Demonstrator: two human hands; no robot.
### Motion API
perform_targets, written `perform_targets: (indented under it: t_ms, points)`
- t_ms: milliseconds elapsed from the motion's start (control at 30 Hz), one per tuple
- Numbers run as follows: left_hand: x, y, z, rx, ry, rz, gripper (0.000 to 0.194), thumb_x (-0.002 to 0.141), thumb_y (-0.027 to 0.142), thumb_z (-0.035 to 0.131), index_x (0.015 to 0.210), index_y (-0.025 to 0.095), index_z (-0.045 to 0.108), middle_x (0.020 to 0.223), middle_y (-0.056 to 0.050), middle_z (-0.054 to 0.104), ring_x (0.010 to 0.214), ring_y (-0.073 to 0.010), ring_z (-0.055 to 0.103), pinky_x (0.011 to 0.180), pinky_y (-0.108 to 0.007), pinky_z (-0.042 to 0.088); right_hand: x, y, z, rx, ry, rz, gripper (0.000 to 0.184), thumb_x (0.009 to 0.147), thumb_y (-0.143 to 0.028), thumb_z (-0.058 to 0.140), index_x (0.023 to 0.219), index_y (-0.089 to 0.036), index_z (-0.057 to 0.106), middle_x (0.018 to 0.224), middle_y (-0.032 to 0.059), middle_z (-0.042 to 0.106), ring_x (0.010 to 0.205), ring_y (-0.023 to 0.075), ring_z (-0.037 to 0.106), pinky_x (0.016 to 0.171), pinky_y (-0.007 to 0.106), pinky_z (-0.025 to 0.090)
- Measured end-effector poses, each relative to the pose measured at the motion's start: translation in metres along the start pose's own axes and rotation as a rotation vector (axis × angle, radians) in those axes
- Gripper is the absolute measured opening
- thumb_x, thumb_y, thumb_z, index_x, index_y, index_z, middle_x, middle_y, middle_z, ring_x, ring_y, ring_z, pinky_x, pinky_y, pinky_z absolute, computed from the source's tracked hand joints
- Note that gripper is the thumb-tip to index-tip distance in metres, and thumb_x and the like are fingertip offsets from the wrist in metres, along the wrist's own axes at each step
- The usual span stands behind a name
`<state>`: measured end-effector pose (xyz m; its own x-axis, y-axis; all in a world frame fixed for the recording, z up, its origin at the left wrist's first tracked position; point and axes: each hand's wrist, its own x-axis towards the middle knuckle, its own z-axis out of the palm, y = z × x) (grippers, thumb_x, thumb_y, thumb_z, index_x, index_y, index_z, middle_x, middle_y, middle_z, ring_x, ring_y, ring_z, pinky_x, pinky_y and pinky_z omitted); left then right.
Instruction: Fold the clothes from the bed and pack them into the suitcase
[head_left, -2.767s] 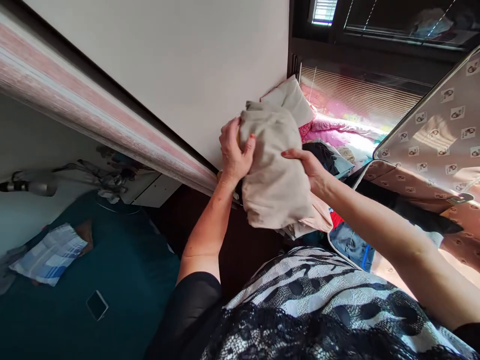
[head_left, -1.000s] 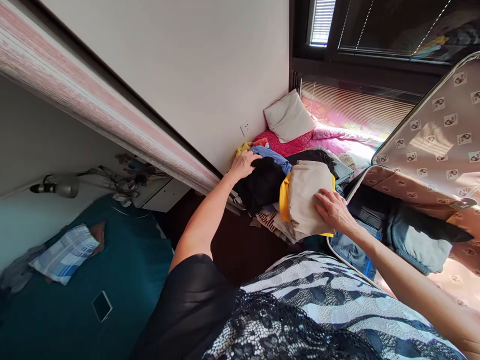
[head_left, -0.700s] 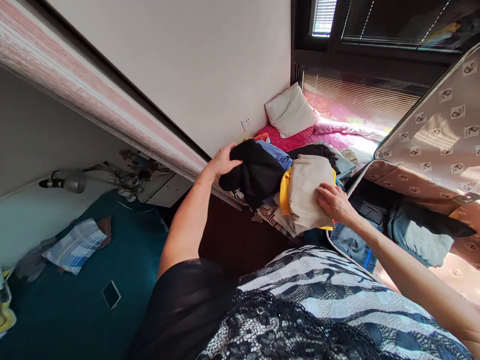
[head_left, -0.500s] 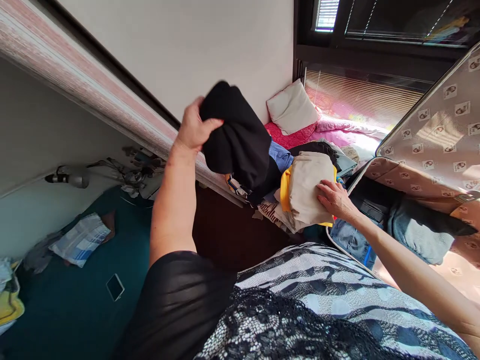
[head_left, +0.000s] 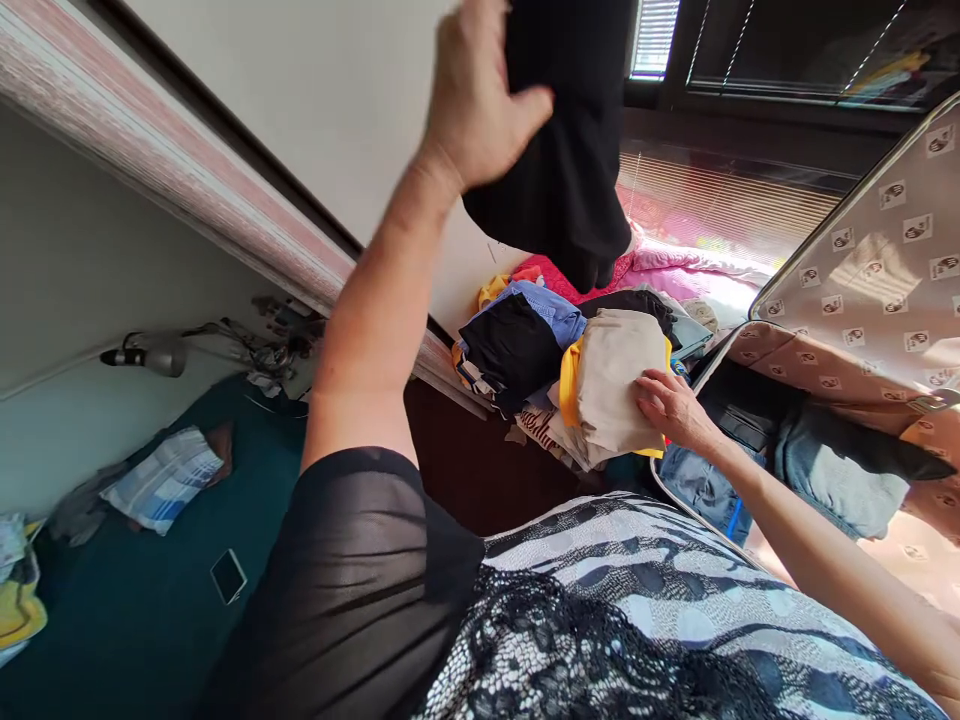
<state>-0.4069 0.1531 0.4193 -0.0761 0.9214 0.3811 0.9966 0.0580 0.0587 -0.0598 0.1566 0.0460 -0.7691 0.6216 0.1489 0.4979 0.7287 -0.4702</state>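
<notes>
My left hand is closed on a black folded garment, raised high in front of the wall and window. The garment's top runs out of the picture. My right hand lies with fingers stretched over the right part of a folded beige garment, which tops a stack with a yellow garment under it. Left of that stack is a pile with another black garment on top and a blue one behind it.
An open suitcase with a patterned lining stands at right, with folded jeans inside. Pink bedding lies by the window blinds. At left, a phone and a plaid pillow rest on a teal bed beside a lamp.
My left hand has taken the black garment off the pile and lifted it up, then to the right. My right hand has moved from holding the beige garment to resting on it.
</notes>
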Motion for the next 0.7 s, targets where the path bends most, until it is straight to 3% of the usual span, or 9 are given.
perform_targets:
  t_ms: [67,100,167,267,333,400,533,633,700]
  points:
    - [-0.036,0.034,0.035,-0.053,-0.014,0.211,0.078,0.091,0.025,0.059,0.161,0.001,0.035,0.161,-0.011,0.057,0.159,-0.0306,0.049,0.132,-0.044,0.04,-0.013,-0.003,-0.007,0.042,0.007,-0.031,0.042,0.105,-0.038,0.051,0.136,-0.02,0.074,0.147,0.0186,0.066,0.131,0.035,0.064,0.114,0.057,0.053]
    - [-0.062,0.052,0.061,-0.067,-0.113,0.262,0.073,0.09,0.021,0.066,0.158,0.007,0.044,0.155,-0.013,0.062,0.148,-0.0322,0.061,0.125,-0.044,0.051,-0.021,-0.004,-0.012,0.061,0.001,-0.04,0.043,0.106,-0.039,0.051,0.138,-0.02,0.074,0.147,0.0182,0.066,0.131,0.0345,0.065,0.114,0.056,0.054]
    - [-0.125,0.086,0.124,-0.08,-0.376,0.364,0.057,0.095,0.025,0.073,0.149,0.013,0.058,0.145,-0.021,0.069,0.134,-0.0373,0.071,0.114,-0.048,0.06,-0.043,-0.005,-0.022,0.095,-0.055,-0.045,0.041,0.107,-0.04,0.051,0.136,-0.021,0.074,0.142,0.0174,0.069,0.126,0.0325,0.069,0.108,0.052,0.059]
    - [-0.218,0.122,0.214,-0.18,-0.579,0.407,0.065,0.088,0.033,0.089,0.146,0.021,0.063,0.165,-0.025,0.053,0.154,-0.0461,0.052,0.117,-0.061,0.055,-0.077,-0.003,-0.041,0.112,-0.225,-0.048,0.037,0.107,-0.041,0.053,0.123,-0.021,0.079,0.123,0.0153,0.076,0.106,0.0291,0.076,0.093,0.045,0.066]
    - [-0.256,0.131,0.249,-0.224,-0.613,0.399,0.087,0.08,0.042,0.097,0.155,0.023,0.057,0.178,-0.026,0.034,0.166,-0.0504,0.03,0.126,-0.073,0.042,-0.094,-0.002,-0.055,0.101,-0.301,-0.058,0.036,0.107,-0.043,0.054,0.119,-0.02,0.08,0.115,0.0145,0.078,0.1,0.0286,0.078,0.088,0.043,0.067]
    - [-0.272,0.132,0.262,-0.284,-0.594,0.389,0.097,0.08,0.049,0.096,0.163,0.026,0.05,0.182,-0.024,0.025,0.171,-0.0488,0.018,0.13,-0.076,0.032,-0.098,-0.004,-0.067,0.08,-0.299,-0.059,0.04,0.107,-0.045,0.054,0.125,-0.02,0.08,0.119,0.0151,0.079,0.104,0.0292,0.079,0.091,0.044,0.067]
    - [-0.27,0.126,0.253,-0.408,-0.56,0.369,0.098,0.086,0.051,0.091,0.169,0.031,0.044,0.181,-0.022,0.03,0.171,-0.044,0.022,0.132,-0.072,0.031,-0.066,-0.02,-0.076,0.017,-0.123,-0.044,0.046,0.109,-0.047,0.053,0.142,-0.024,0.074,0.143,0.0164,0.071,0.124,0.0324,0.073,0.106,0.05,0.063]
    - [-0.267,0.121,0.245,-0.529,-0.539,0.388,0.082,0.091,0.054,0.085,0.163,0.029,0.055,0.176,-0.021,0.04,0.167,-0.0416,0.033,0.132,-0.067,0.037,-0.028,-0.038,-0.063,-0.039,-0.015,-0.04,0.048,0.109,-0.044,0.054,0.15,-0.023,0.069,0.156,0.018,0.062,0.137,0.0363,0.063,0.111,0.057,0.057]
    - [-0.267,0.112,0.243,-0.633,-0.507,0.383,0.061,0.099,0.051,0.076,0.154,0.028,0.065,0.165,-0.019,0.055,0.157,-0.0354,0.051,0.128,-0.056,0.046,-0.011,-0.047,-0.051,-0.078,-0.036,-0.037,0.045,0.108,-0.041,0.054,0.147,-0.023,0.07,0.157,0.0185,0.06,0.137,0.038,0.061,0.109,0.059,0.056]
